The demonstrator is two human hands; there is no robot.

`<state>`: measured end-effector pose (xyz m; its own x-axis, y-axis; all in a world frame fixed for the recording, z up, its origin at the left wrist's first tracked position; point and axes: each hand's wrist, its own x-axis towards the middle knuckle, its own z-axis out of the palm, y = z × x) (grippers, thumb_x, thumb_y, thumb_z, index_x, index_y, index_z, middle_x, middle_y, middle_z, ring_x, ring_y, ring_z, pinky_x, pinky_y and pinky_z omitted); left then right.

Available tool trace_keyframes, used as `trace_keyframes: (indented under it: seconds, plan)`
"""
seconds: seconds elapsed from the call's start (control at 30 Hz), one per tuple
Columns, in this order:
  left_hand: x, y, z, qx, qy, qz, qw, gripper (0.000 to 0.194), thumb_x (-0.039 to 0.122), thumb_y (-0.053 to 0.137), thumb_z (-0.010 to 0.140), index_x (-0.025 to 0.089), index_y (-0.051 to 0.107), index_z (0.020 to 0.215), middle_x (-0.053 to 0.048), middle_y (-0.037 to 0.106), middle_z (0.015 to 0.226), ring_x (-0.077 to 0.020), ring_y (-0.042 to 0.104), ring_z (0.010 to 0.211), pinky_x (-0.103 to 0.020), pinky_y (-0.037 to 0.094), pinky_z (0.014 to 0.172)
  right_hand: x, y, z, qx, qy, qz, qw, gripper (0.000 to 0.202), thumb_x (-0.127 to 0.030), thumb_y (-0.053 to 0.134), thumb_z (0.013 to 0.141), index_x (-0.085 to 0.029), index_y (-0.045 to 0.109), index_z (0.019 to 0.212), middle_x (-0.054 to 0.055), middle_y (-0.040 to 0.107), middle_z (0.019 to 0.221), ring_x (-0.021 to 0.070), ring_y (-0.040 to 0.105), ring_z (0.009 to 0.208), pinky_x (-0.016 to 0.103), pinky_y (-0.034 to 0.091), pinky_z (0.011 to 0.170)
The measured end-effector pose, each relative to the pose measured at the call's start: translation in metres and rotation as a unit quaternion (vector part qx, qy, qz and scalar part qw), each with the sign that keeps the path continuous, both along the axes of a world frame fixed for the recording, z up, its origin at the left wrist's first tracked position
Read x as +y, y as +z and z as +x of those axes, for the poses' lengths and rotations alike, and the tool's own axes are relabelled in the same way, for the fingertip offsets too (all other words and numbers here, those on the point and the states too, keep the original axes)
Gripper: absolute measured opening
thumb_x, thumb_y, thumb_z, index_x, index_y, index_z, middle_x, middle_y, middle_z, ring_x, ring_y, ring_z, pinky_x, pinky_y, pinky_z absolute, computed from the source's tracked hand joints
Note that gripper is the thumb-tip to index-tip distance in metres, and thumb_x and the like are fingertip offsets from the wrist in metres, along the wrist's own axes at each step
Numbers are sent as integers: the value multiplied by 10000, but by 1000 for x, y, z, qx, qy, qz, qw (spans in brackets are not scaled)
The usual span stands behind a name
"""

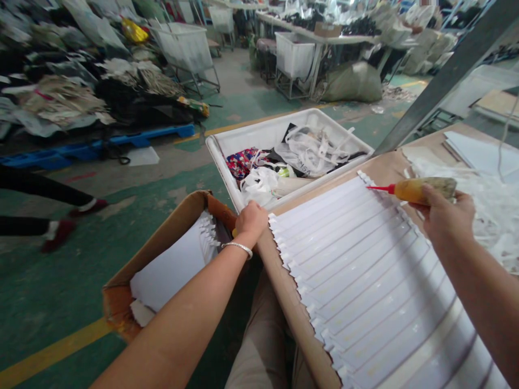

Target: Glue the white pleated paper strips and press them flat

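My right hand [450, 213] is wrapped round a yellowish glue bottle [417, 190] with a thin red nozzle. The nozzle points left, over the far right part of the overlapping white sheets [344, 270]. These sheets lie in a staggered row on the table, with notched edges down both sides. My left hand [252, 220] is closed at the table's far left corner, beside the notched edge of the farthest sheet. Its fingertips are hidden, and a bit of something yellow shows by them. A silver bracelet [238, 246] circles the left wrist.
A white bin [221, 156] of plastic bags and cloth stands beyond the brown table [292, 308]. To the left, a cardboard box [162, 229] holds white sheets [174, 265]. White scraps [486, 216] lie at right. A metal post [438, 75] rises behind; a person's legs [44, 194] are at left.
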<state>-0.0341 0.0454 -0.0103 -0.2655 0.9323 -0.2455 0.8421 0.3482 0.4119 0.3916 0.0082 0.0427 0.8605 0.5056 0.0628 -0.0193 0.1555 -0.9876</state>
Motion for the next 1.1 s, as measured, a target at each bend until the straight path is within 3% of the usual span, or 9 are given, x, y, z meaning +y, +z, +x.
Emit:
trace_keyframes:
  seconds: [0.23, 0.4, 0.73, 1.1]
  plan:
    - [-1, 0, 0, -8, 0, 4, 1000, 318, 262, 444, 964, 234, 722, 1114, -163, 769, 1140, -351, 729, 1073, -394, 522, 816, -7, -4, -12, -19, 23, -11, 1000, 662, -210, 885, 548, -234, 491, 1079, 82, 684, 1142, 225, 735, 848, 306, 631, 544]
    - [1, -2, 0, -8, 0, 8, 1000, 337, 265, 421, 977, 222, 724, 1118, -174, 767, 1140, -353, 728, 1076, -400, 521, 820, -20, -8, -27, -40, 71, -17, 997, 711, -303, 952, 482, -212, 562, 1069, 67, 703, 1063, 221, 720, 842, 360, 656, 613]
    - [0, 0, 2, -12, 2, 1, 1000, 330, 264, 447, 968, 238, 726, 1142, -150, 765, 1157, -336, 718, 1095, -396, 527, 835, -49, -10, -82, -48, 164, -38, 985, 677, -408, 962, 564, -243, 617, 1122, 49, 710, 1067, 235, 716, 866, 435, 666, 686]
    - [-3, 1, 4, -23, -2, 1, 1000, 305, 251, 462, 968, 238, 705, 1152, -133, 763, 1164, -306, 720, 1078, -373, 524, 825, -82, -6, -155, -35, 227, -68, 971, 663, -474, 941, 647, -244, 595, 1164, 2, 713, 990, 165, 704, 850, 303, 645, 747]
